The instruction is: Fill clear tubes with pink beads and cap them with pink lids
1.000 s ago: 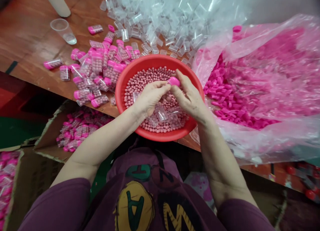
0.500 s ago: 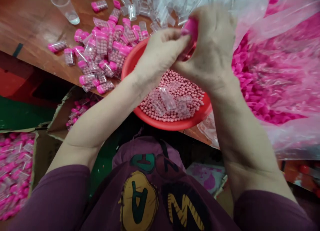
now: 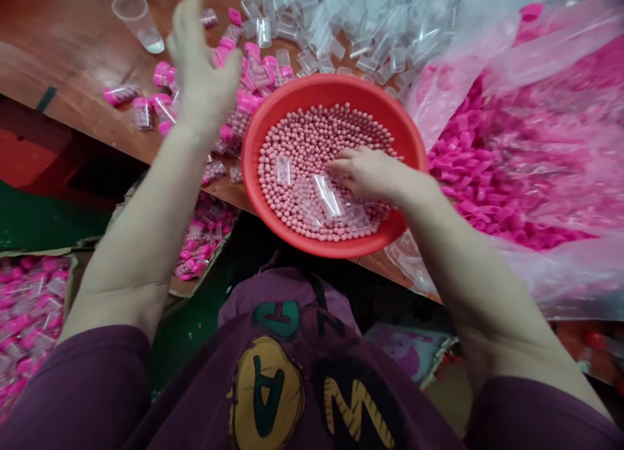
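My left hand point(image 3: 205, 76) is over the pile of pink-capped bottles point(image 3: 253, 73) left of the bowl. Its fingers and thumb are spread, and no object shows in it. The bottles are clear and filled with pink beads. My right hand point(image 3: 373, 173) is down in the red bowl point(image 3: 336, 84), its fingers curled together at the pink beads point(image 3: 307, 134). Their tips reach the upper end of a clear plastic tube point(image 3: 329, 196) lying on the beads; what they pinch, if anything, is hidden. Another small clear tube point(image 3: 283, 170) lies further left in the bowl.
Many empty clear tubes point(image 3: 302, 21) are heaped behind the bowl. To the right, a plastic bag point(image 3: 517, 268) holds loose pink caps point(image 3: 468, 170). A clear cup point(image 3: 139, 24) stands tilted-looking at the back left. Boxes of filled bottles point(image 3: 202, 235) sit below the table edge.
Both hands were together above the bowl around a pink-capped item. They have parted: my left hand moved left over the pile, now without it, and my right hand dropped into the bowl.
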Action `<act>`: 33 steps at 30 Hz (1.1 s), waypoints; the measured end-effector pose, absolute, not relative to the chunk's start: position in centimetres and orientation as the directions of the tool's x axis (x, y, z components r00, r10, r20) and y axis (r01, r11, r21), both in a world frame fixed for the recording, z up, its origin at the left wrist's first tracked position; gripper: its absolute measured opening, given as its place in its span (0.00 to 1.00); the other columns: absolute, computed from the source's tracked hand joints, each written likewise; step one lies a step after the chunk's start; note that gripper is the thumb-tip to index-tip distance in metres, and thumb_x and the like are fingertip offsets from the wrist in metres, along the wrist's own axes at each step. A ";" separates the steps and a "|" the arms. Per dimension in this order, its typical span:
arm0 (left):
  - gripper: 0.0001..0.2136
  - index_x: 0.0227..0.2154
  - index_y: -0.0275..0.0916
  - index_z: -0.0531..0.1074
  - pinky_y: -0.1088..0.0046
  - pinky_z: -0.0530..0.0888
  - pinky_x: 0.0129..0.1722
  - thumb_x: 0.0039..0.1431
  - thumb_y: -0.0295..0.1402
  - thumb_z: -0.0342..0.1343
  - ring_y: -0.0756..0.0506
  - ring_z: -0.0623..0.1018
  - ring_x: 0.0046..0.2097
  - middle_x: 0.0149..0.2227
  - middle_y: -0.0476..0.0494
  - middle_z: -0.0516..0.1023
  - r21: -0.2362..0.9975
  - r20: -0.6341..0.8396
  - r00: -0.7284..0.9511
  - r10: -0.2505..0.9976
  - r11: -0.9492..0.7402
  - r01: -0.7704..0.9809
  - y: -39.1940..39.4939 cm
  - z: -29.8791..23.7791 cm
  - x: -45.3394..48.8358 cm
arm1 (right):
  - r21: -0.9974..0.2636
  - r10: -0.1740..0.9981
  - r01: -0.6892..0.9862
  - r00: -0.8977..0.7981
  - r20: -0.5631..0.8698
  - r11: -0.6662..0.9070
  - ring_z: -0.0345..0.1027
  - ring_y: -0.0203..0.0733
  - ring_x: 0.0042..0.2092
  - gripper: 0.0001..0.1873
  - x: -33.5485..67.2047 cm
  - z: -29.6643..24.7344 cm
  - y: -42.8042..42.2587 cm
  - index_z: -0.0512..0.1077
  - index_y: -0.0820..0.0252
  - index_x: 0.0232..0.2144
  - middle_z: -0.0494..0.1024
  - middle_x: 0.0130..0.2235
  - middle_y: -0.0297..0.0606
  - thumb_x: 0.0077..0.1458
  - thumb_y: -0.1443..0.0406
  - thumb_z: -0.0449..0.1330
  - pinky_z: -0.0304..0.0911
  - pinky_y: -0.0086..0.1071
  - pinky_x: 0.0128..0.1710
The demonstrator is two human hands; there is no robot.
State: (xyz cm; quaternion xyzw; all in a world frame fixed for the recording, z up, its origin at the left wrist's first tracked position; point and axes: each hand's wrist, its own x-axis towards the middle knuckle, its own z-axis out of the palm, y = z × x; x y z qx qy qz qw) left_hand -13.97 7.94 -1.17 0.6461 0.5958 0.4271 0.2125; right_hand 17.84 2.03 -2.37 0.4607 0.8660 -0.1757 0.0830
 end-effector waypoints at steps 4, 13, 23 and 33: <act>0.15 0.54 0.42 0.84 0.54 0.79 0.71 0.74 0.24 0.56 0.39 0.85 0.61 0.57 0.41 0.88 0.770 0.223 0.340 0.913 -0.379 0.513 6.0 -2.7 -8.0 | -0.491 0.893 0.822 -0.415 -0.172 0.287 0.85 0.58 0.54 0.18 17.7 -4.0 1.9 0.85 0.59 0.60 0.91 0.51 0.48 0.75 0.65 0.60 0.78 0.51 0.61; 0.19 0.56 0.40 0.85 0.52 0.72 0.77 0.67 0.21 0.59 0.36 0.79 0.71 0.65 0.37 0.83 0.672 0.297 0.684 0.666 -0.655 0.346 3.2 -4.1 -2.5 | -0.964 0.908 0.046 -0.325 -0.264 -0.263 0.75 0.38 0.37 0.22 21.1 -3.2 0.4 0.86 0.54 0.51 0.87 0.43 0.32 0.56 0.56 0.81 0.72 0.32 0.37; 0.21 0.48 0.36 0.86 0.65 0.81 0.53 0.50 0.25 0.77 0.43 0.85 0.49 0.47 0.40 0.87 0.999 -0.031 0.464 0.885 0.015 0.038 3.3 -3.3 -0.8 | -0.957 0.950 -0.150 -0.230 -0.211 -0.249 0.75 0.36 0.35 0.31 21.9 -3.1 -1.2 0.83 0.54 0.49 0.85 0.40 0.32 0.47 0.54 0.89 0.73 0.29 0.34; 0.05 0.34 0.36 0.83 0.73 0.76 0.43 0.54 0.28 0.73 0.49 0.80 0.39 0.36 0.48 0.84 0.986 -0.099 0.239 0.966 0.127 -0.105 -0.7 -2.3 2.3 | -0.978 0.988 0.142 0.017 0.155 0.151 0.79 0.43 0.41 0.15 20.2 -6.9 -1.9 0.73 0.50 0.43 0.83 0.42 0.32 0.58 0.60 0.74 0.78 0.41 0.46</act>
